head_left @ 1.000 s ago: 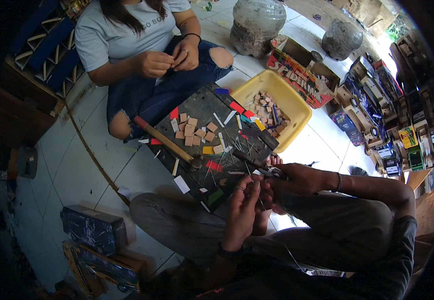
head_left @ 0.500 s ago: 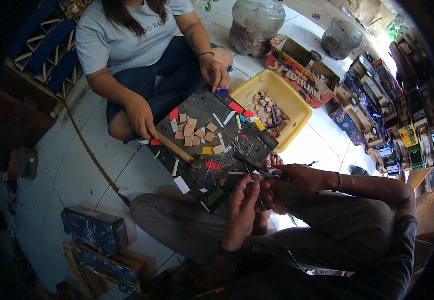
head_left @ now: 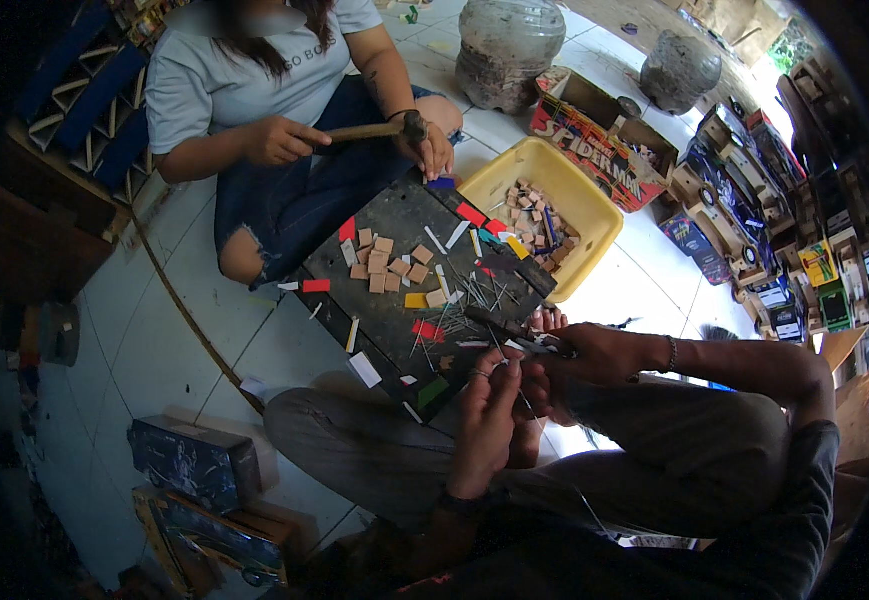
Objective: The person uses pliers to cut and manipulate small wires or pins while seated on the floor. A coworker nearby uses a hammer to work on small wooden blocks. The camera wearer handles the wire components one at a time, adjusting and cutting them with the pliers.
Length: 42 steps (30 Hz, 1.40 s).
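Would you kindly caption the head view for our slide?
Both hands, left and right, work pliers over a dark board.

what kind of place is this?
Probably a home craft workshop, worked on a tiled floor: a dark work board strewn with small wood blocks and nails, a yellow tub of blocks, stacked boxed toys.

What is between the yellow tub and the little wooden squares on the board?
In the head view, coloured strips and thin nails lie on the dark board there.

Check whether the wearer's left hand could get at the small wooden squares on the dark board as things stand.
Probably yes. The left hand hovers at the board's near edge, the wooden squares lie uncovered just beyond, and nothing stands between. But its fingers pinch a thin wire-like piece, too small to identify, so it is not free.
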Tool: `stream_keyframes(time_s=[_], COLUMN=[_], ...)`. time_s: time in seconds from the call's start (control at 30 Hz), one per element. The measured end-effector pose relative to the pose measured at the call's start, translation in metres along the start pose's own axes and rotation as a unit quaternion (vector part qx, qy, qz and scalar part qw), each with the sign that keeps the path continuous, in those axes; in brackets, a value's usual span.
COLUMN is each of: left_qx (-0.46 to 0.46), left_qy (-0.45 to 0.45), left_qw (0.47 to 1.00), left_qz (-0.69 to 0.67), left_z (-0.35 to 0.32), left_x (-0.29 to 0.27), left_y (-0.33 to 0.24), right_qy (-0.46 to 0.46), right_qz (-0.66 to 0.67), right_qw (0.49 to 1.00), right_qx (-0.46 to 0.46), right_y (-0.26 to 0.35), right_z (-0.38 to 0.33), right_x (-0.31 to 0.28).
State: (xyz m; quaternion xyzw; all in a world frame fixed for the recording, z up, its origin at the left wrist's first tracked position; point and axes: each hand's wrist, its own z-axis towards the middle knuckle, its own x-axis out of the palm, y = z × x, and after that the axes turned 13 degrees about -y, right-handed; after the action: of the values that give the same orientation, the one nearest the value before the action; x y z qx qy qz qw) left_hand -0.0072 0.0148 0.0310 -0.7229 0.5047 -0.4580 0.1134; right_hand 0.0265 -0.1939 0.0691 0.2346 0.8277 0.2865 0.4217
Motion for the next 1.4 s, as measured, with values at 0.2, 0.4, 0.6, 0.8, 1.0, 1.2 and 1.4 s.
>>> stream_keyframes(time_s=[0.2,0.4,0.6,0.8,1.0,1.2,1.4], left_qx=[0.024,0.062,0.119,0.12,0.101,0.105,0.108], left_qy=[-0.069,-0.172,-0.208,-0.217,-0.214,-0.233,-0.16], left_qw=[0.997,0.982,0.969,0.961,0.963,0.963,0.981], left_qz=[-0.003,-0.041,-0.062,-0.124,-0.13,-0.083,-0.022], left_z=[-0.004,0.003,-0.002,-0.005,-0.005,-0.004,-0.001], left_x=[0.008,0.008,0.016,0.018,0.017,0.019,0.01], left_y=[0.011,0.017,0.024,0.027,0.025,0.021,0.008], right_qy=[0.036,-0.019,-0.022,-0.082,-0.06,0.052,0.06], right_qz=[-0.048,-0.232,-0.166,-0.154,-0.075,-0.002,0.012], right_qw=[0.998,0.973,0.986,0.983,0.994,0.999,0.997], right_qx=[-0.004,-0.001,0.016,-0.048,-0.049,0.013,-0.057], right_y=[-0.016,-0.014,-0.011,-0.008,0.011,0.026,0.022], right_z=[0.021,0.038,0.043,0.039,0.033,0.01,-0.011], right_x=[0.012,0.035,0.048,0.053,0.039,0.004,-0.01])
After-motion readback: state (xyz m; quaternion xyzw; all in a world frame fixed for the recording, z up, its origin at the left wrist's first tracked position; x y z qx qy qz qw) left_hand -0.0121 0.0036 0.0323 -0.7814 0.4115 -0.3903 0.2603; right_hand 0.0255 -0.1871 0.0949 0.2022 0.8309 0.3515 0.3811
